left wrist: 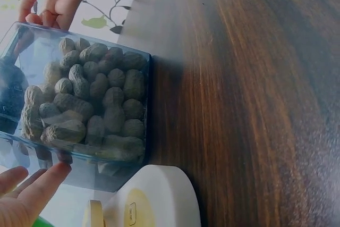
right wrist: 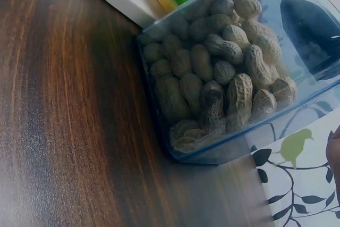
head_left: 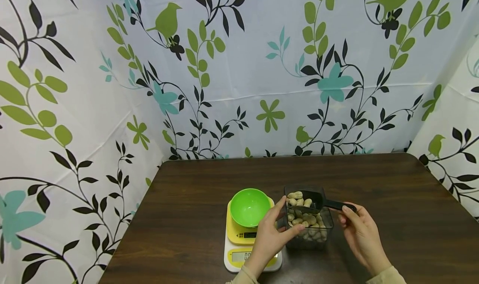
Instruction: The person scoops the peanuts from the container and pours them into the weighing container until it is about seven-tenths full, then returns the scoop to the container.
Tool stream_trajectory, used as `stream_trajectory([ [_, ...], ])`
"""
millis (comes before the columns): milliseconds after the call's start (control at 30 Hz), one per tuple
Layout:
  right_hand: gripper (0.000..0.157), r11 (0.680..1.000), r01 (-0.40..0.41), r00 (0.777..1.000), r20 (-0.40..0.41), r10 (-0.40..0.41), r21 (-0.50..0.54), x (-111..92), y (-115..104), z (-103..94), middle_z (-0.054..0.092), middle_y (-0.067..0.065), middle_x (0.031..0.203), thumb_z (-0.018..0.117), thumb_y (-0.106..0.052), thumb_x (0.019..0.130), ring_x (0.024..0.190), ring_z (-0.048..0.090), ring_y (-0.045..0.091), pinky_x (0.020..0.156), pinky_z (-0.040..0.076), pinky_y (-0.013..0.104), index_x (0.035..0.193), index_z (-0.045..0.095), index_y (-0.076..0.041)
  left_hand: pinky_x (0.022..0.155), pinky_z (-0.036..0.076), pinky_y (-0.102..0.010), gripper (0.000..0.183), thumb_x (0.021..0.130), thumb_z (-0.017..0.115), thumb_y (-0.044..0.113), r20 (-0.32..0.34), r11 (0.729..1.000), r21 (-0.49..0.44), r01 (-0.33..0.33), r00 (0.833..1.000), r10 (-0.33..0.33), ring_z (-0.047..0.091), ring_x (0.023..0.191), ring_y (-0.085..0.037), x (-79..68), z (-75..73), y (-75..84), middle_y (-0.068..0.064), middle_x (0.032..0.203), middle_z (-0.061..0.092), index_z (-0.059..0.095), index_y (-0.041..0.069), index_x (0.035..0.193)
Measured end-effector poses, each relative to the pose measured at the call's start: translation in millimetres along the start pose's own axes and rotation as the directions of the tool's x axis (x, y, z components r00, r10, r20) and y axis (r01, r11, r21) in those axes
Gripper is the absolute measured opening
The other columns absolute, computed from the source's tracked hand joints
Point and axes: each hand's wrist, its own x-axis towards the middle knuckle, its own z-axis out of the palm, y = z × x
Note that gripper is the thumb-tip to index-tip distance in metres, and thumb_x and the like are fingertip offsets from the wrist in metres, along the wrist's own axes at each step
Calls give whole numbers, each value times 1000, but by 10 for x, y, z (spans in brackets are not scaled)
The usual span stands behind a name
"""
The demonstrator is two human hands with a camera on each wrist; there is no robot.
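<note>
Left hand partly covers the digital kitchen scale and its display, reading cut off; green bowl sits on the scale's far part. Right hand pinches the black scoop, loaded with peanuts, over the clear plastic container at right, whose left side the left hand's extended fingers touch.

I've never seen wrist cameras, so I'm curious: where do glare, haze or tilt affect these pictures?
Head view: upright, patterned backdrop much brighter than the wooden tabletop; left wrist view: turned sideways, slightly hazy, pale sheen toward the right edge; right wrist view: tilted, tabletop glare at lower left, some peanuts dulled behind the clear plastic container.
</note>
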Motion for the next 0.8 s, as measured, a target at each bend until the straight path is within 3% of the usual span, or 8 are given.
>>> stream_trajectory([
  [400, 21, 991, 77, 994, 63, -85, 113, 32, -60, 41, 71, 6, 98, 30, 1, 100, 71, 54, 8, 67, 43, 16, 108, 47, -7, 86, 53, -43, 74, 81, 70, 43, -9, 1000, 27, 0, 1000, 0, 49, 123, -32, -44, -6, 40, -6, 143, 42, 31, 38, 144],
  [533, 20, 988, 88, 992, 76, -98, 126, 64, -104, 90, 71, 8, 98, 30, 1, 100, 71, 53, 9, 67, 43, 18, 109, 46, -6, 91, 52, -40, 75, 80, 70, 46, -28, 999, 32, -6, 1000, 7, 48, 124, -28, -67, -33, 90, -4, 142, 43, 31, 36, 144],
  [700, 19, 980, 110, 988, 94, -126, 163, 135, -164, 182, 68, 9, 99, 29, 2, 100, 71, 52, 11, 67, 44, 19, 108, 45, -4, 92, 51, -31, 71, 85, 66, 41, -60, 993, 41, -113, 992, 115, 50, 123, -28, -74, -100, 180, -7, 141, 44, 34, 25, 145],
  [800, 20, 979, 125, 985, 99, -142, 164, 180, -200, 253, 67, 10, 99, 30, 3, 100, 71, 51, 11, 67, 44, 19, 107, 46, -4, 95, 49, -29, 67, 87, 65, 36, -87, 982, 44, -183, 979, 186, 50, 124, -25, -68, -177, 232, -7, 141, 44, 34, 25, 145],
])
